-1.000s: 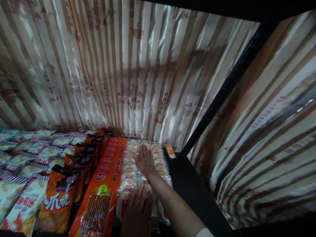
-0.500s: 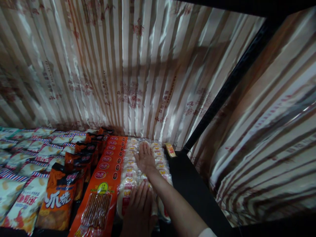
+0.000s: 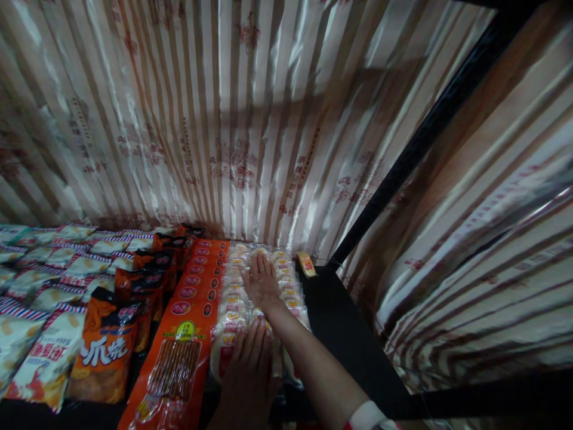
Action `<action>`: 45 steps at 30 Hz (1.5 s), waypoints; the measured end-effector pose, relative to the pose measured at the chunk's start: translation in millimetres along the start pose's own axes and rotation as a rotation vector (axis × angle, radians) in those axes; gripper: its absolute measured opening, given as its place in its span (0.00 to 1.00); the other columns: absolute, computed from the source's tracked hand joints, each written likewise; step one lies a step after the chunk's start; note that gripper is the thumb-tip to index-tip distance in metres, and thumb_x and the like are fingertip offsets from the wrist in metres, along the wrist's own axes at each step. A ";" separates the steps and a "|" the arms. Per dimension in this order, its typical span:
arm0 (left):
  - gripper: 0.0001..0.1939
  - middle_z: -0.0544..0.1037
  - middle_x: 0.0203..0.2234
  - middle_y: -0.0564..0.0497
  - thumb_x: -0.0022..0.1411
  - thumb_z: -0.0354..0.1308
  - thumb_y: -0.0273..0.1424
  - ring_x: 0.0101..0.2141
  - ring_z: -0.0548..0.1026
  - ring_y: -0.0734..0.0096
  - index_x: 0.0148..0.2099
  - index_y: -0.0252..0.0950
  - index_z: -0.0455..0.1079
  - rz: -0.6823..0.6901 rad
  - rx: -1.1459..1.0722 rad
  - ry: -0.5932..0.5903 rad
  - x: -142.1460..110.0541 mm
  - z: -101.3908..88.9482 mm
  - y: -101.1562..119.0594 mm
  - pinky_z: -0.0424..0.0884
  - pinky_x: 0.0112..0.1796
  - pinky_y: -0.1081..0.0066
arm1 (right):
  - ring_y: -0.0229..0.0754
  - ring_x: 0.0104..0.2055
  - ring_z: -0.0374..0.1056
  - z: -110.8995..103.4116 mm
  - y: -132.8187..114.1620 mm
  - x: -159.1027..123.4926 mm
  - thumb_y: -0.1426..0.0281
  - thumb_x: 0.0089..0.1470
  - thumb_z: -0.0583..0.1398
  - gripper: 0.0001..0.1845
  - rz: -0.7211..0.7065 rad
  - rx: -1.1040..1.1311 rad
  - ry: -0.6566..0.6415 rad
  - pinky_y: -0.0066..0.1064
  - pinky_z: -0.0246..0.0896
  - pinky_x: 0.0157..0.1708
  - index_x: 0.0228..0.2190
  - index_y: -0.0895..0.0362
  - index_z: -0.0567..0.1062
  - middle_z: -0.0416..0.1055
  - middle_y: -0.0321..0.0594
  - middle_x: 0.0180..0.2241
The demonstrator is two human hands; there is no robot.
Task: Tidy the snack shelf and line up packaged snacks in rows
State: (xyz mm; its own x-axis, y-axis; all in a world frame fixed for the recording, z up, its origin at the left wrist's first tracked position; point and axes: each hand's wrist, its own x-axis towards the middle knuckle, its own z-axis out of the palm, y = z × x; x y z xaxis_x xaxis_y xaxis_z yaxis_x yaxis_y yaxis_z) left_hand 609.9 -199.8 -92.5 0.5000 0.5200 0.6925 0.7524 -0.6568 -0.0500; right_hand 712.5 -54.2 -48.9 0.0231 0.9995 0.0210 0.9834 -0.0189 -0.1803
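My right hand (image 3: 262, 283) reaches forward and lies flat, fingers stretched out, on the far part of the middle row of clear-wrapped round white crackers (image 3: 232, 307). Nearer to me, my left hand (image 3: 251, 361) rests palm down on the front packets, its fingers extended side by side. The crackers stand in three packed rows running away from me, and the hands and right forearm hide part of them. Close along their left side lies a long orange snack sheet (image 3: 176, 358) with brown sticks under clear plastic.
Orange-and-black snack bags (image 3: 105, 352) and several rows of white snack bags (image 3: 49, 358) fill the left. A small yellow packet (image 3: 307, 264) lies on the black shelf (image 3: 340, 322) at the back right. Behind stands a striped foil sheet (image 3: 250, 119), with a black post (image 3: 403, 155) slanting at right.
The view has shifted slightly, so the shelf and goods sit a little higher. Both hands stay flat on the cracker packets in nearly the same places.
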 end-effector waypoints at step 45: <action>0.34 0.64 0.58 0.41 0.61 0.42 0.53 0.62 0.49 0.52 0.54 0.30 0.67 0.155 0.025 0.110 -6.8 29.2 32.3 0.39 0.62 0.54 | 0.44 0.67 0.35 -11.3 43.8 5.0 0.58 0.63 0.36 0.35 -0.113 0.012 -0.032 0.37 0.28 0.63 0.62 0.71 0.48 0.42 0.51 0.65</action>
State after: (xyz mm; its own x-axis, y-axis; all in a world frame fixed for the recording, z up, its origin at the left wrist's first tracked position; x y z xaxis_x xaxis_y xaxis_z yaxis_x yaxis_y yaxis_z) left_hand 643.3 -208.6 -119.8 0.5616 0.3500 0.7497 0.6812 -0.7099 -0.1789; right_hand 757.7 -50.3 -45.6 -0.0936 0.9956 0.0108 0.9772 0.0939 -0.1905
